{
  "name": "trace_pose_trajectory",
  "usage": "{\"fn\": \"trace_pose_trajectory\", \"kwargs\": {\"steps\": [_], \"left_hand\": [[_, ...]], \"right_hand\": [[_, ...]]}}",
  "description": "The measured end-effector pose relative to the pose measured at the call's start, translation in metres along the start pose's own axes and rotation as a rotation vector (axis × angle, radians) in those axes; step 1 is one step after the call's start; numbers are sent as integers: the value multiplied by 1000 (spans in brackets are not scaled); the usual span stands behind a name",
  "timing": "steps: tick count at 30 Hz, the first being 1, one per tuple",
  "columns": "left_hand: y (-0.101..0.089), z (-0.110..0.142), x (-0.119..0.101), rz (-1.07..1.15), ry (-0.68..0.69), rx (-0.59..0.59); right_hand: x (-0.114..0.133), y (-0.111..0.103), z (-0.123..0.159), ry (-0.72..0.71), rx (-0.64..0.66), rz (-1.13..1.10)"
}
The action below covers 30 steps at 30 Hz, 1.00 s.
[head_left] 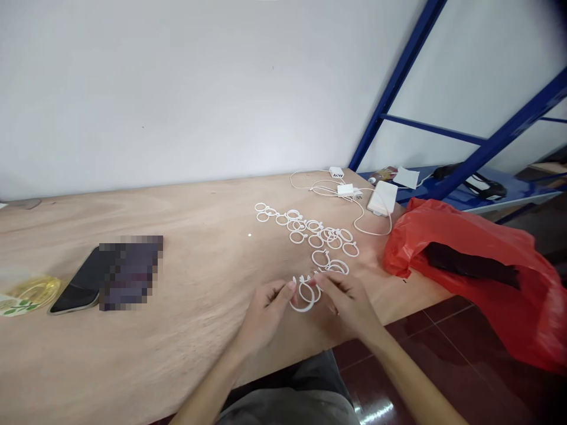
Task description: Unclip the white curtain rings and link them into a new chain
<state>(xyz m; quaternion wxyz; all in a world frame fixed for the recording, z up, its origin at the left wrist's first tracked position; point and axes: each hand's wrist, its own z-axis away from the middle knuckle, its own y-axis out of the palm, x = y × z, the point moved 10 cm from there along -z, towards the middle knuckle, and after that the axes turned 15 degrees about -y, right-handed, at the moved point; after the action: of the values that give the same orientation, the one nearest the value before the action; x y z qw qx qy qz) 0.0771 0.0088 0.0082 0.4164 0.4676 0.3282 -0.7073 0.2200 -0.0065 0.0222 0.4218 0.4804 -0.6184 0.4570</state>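
My left hand (267,306) is closed in a pinch on a white curtain ring (302,310) with small tabs at its top. My right hand (348,299) pinches a second white ring (317,300), which overlaps the first one. Both rings are just above the wooden table near its front edge. Right behind my fingers lie a few more white rings (339,261). Farther back, a loose row of several white rings (297,237) spreads across the table, some overlapping. My fingers partly hide where the held rings meet.
On the wooden table (190,360), a phone (80,283) and a blurred dark item (133,274) lie at left beside a yellow clear packet (33,295). Back right are a white cable (361,221), an adapter (348,190) and a white box (383,198). A red plastic bag (469,224) overhangs the right edge.
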Motion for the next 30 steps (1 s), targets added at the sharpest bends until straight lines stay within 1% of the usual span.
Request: {"fn": "trace_pose_trajectory", "kwargs": {"steps": [1,2,4,5,7,9,10,12,15,16,17,18,20,21,22,23,25,27,28,30], "left_hand": [[0,-6,-3,-148,23,-41],[1,-12,-5,-299,40,-85],[4,-21,-11,-568,83,-181],[7,-24,-15,-675,108,-224],[14,-28,-22,-817,159,-275],[24,-31,-24,-888,174,-283],[27,-33,-23,-906,171,-282],[33,-36,-21,-907,164,-277],[33,-38,-19,-817,172,-266],[30,-38,-19,-768,179,-268],[25,-37,-20,-710,183,-274],[19,-37,-21,-642,184,-280],[8,-36,-23,-481,166,-264],[6,-35,-24,-391,151,-234],[5,-34,-25,-297,142,-185],[7,-31,-28,-207,145,-121],[14,-21,-36,-53,181,17],[15,-8,-42,54,223,104],[12,-2,-42,85,229,111],[-2,8,-37,90,215,72]], "right_hand": [[3,-23,-8,-74,-54,186],[5,-45,-14,-115,-107,372],[1,-84,-24,-82,-185,737],[-4,-98,-28,-34,-186,876],[-21,-110,-36,83,-65,1059],[-35,-110,-40,165,53,1152],[-39,-109,-40,185,90,1183],[-42,-107,-41,194,119,1234],[-34,-108,-41,143,60,1233],[-28,-108,-41,99,10,1176],[-21,-108,-41,46,-50,1068],[-14,-106,-39,-5,-112,903],[-5,-93,-34,-54,-201,435],[-4,-80,-31,-33,-212,163],[-5,-62,-27,19,-190,-79],[-4,-40,-23,75,-138,-265],[2,3,-12,161,-1,-501],[9,34,-4,184,103,-637],[12,45,0,192,153,-671],[13,60,5,211,248,-676]]}}
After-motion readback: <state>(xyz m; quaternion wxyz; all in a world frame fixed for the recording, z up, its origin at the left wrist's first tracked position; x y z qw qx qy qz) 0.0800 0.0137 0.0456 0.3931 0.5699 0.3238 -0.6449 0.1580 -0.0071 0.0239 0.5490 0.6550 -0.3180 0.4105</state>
